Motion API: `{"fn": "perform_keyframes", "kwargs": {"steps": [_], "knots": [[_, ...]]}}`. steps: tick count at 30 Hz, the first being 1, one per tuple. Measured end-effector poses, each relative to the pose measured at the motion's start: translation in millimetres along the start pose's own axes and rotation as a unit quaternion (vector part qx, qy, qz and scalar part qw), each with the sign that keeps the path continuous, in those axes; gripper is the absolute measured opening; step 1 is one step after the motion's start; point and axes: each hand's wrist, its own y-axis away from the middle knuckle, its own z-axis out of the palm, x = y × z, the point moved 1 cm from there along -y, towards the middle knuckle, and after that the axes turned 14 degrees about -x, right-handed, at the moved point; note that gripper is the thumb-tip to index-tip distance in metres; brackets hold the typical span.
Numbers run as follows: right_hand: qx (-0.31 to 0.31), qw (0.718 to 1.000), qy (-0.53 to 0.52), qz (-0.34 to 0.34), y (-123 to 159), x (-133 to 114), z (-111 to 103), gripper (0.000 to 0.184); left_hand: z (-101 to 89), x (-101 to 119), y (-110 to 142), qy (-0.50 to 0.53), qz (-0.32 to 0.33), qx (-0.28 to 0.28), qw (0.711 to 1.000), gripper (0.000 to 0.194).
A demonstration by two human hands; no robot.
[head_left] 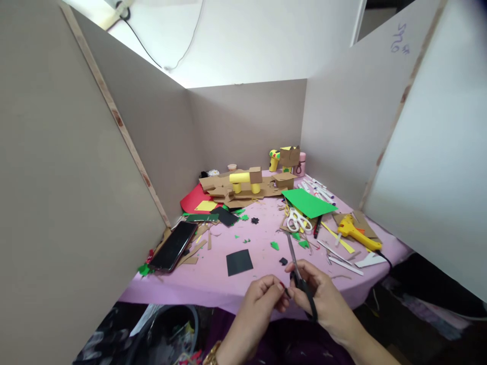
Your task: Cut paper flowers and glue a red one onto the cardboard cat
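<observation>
Scissors (pixel 299 278) (handles (pixel 312 307) partly covered) show; the pinched scrap (pixel 287 292) barely does.

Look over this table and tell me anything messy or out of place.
Nothing looks clearly spilled or broken. Green scraps lie loose on the pink tablecloth, which looks untidy. Oddest is the phone at the left edge, lying askew among cardboard strips, where it seems out of place amid offcuts.
</observation>
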Motion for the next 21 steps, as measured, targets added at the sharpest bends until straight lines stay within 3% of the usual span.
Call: {"fn": "perform_keyframes", "kwargs": {"steps": [3, 5, 7, 9, 14, 21], "knots": [[0.008, 0.999, 0.039, 0.018, -3.3, 7.4, -6.5, 0.027, -1.3, 0.2, 2.3, 0.017, 0.003, 0.032, 0.999, 0.025], [0.012, 0.984, 0.173, 0.048, -7.1, 16.2, -18.8, 0.026, -3.3, -1.1, 3.0, 0.025, 0.008, 0.058, 0.998, 0.027], [0.013, 0.924, 0.373, 0.080, -11.8, 25.8, -35.4, 0.028, -6.3, -5.0, 2.1, 0.041, 0.011, 0.088, 0.995, 0.030], [0.027, 0.892, 0.442, 0.091, -16.5, 35.3, -52.1, 0.031, -10.0, -11.5, -0.6, 0.065, 0.014, 0.112, 0.991, 0.033], [0.053, 0.865, 0.493, 0.081, -23.7, 57.8, -73.3, 0.037, -21.1, -30.3, -9.0, 0.108, 0.023, 0.149, 0.983, 0.036], [0.122, 0.873, 0.473, 0.019, -22.5, 83.9, -72.5, 0.028, -56.7, -26.2, -19.3, 0.049, 0.023, 0.225, 0.973, 0.033]]}}
